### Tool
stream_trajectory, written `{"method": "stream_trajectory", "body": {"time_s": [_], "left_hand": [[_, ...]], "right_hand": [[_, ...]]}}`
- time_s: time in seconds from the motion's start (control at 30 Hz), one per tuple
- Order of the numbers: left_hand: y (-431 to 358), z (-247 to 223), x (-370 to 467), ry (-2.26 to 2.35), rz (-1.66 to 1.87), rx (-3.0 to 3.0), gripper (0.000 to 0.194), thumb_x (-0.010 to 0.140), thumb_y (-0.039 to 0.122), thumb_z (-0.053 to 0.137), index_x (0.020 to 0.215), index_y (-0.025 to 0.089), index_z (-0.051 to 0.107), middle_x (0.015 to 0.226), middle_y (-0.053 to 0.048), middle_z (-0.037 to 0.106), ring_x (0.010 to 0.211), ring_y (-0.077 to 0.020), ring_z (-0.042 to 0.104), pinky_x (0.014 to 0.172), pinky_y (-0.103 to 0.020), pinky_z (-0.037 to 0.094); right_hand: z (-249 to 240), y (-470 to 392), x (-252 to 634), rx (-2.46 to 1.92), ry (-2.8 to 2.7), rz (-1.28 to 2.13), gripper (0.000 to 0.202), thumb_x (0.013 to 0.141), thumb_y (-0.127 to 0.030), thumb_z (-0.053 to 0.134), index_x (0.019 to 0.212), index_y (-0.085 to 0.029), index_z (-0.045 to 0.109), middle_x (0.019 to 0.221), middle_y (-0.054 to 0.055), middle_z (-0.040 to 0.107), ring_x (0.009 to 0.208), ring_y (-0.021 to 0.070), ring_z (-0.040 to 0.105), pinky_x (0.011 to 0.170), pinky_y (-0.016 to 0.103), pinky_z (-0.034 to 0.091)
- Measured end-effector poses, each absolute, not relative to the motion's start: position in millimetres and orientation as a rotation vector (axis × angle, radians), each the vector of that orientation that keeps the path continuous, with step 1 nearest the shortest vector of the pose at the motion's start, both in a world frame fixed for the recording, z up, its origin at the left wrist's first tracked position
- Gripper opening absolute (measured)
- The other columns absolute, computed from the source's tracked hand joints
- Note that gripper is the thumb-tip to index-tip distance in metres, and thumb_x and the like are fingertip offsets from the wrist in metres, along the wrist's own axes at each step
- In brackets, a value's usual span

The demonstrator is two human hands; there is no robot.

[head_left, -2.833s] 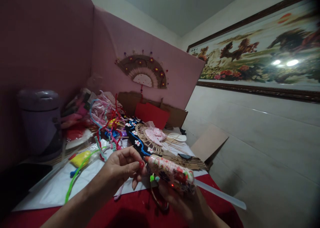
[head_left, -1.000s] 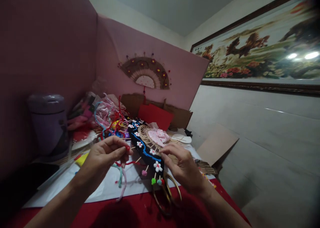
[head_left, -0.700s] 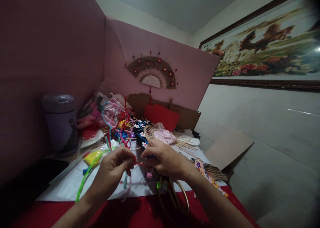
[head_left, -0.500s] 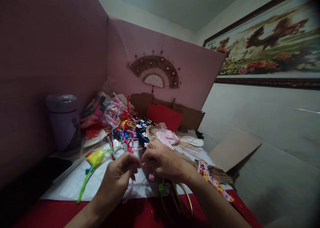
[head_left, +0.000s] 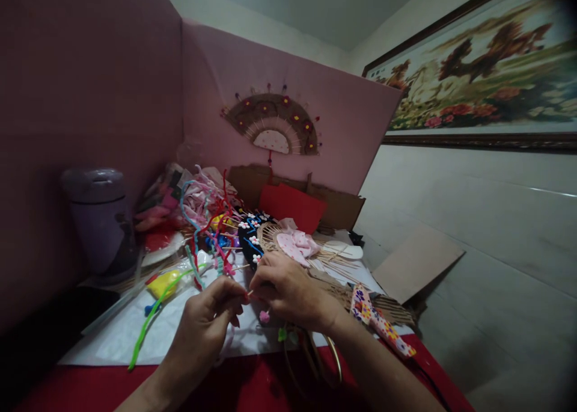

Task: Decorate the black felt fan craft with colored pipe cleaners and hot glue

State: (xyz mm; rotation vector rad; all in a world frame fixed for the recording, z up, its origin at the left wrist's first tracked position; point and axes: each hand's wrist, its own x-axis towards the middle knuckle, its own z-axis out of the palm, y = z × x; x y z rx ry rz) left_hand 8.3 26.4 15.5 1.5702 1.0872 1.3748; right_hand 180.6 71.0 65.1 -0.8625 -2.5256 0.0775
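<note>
My left hand (head_left: 202,319) is closed in a pinch, fingertips pressed together on something small and hard to make out. Facing it, my right hand (head_left: 288,292) pinches a thin wooden stick (head_left: 250,293), whose pale end shows between the two hands. A small pink pom-pom-like ball (head_left: 264,317) hangs just below my right fingers. Behind my right hand lies a black fan (head_left: 247,243) with white flowers, blue trim and thin wooden ribs; spotted pink fabric (head_left: 297,243) covers its base.
Fuzzy craft stems (head_left: 148,334) and a yellow packet (head_left: 163,284) lie left. Gold rings (head_left: 336,361) sit below my right wrist. A floral glue gun (head_left: 383,322) with a cord is right, near loose sticks (head_left: 336,261). A lidded purple container (head_left: 101,225) stands far left; a brown fan (head_left: 274,120) hangs behind.
The camera view has shifted slightly, so the scene sits a little further left. Both hands stay close together in nearly the same pinching pose.
</note>
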Motion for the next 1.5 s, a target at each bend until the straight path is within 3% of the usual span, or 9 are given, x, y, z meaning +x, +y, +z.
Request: {"method": "stream_trajectory", "body": {"time_s": [1.5], "left_hand": [[28.8, 21.0, 14.0, 1.042, 1.406, 1.459, 0.012, 0.071, 0.027, 0.069, 0.067, 0.016, 0.064, 0.056, 0.001, 0.06, 0.049, -0.012, 0.055, 0.044, -0.021, 0.046]], "right_hand": [[60.7, 68.5, 176.8, -0.902, -2.493, -0.11, 0.007, 0.071, -0.014, 0.067, 0.075, -0.019, 0.07, 0.077, 0.002, 0.061, 0.077, 0.0162, 0.051, 0.066, 0.028, 0.034]]}}
